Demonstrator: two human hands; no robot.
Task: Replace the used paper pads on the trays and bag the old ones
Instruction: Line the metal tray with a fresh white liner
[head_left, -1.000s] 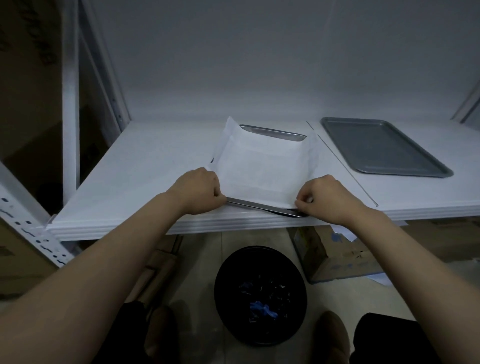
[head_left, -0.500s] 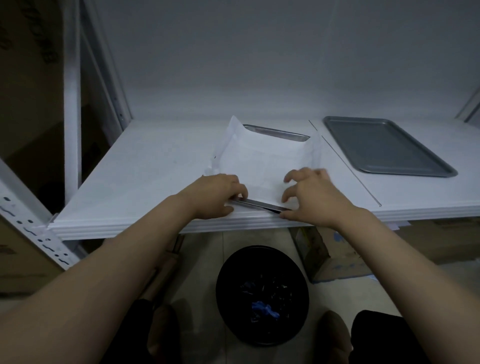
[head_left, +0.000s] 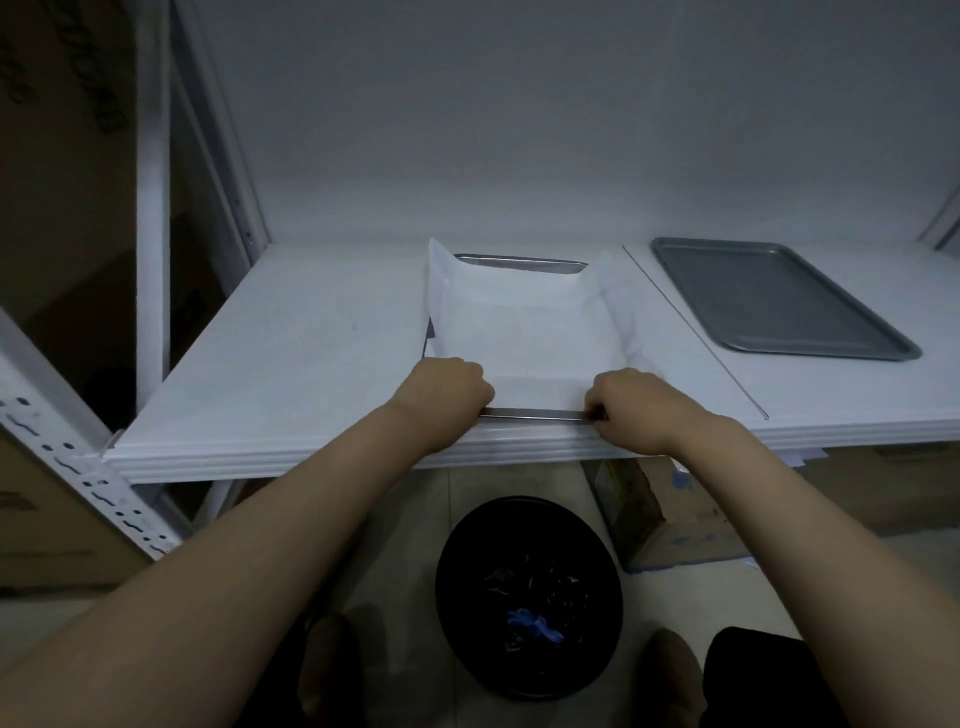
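Note:
A white paper pad (head_left: 519, 327) lies in a metal tray (head_left: 535, 414) on the white shelf, its far corners standing up over the tray's far rim (head_left: 519, 262). My left hand (head_left: 441, 389) grips the tray's near left corner with fingers curled over the paper edge. My right hand (head_left: 631, 405) grips the near right corner the same way. A second metal tray (head_left: 774, 299) sits bare at the right of the shelf.
The white shelf (head_left: 311, 353) has a seam line (head_left: 691, 332) between the two trays. On the floor below stands a black bin (head_left: 530, 592) lined with a dark bag, something blue inside. A cardboard box (head_left: 649, 519) sits beside it. Shelf uprights (head_left: 150, 208) rise at the left.
The tray has been turned square to the shelf edge. Both hands moved from flat fingers on the paper's near edge to curled grips at the tray's near corners.

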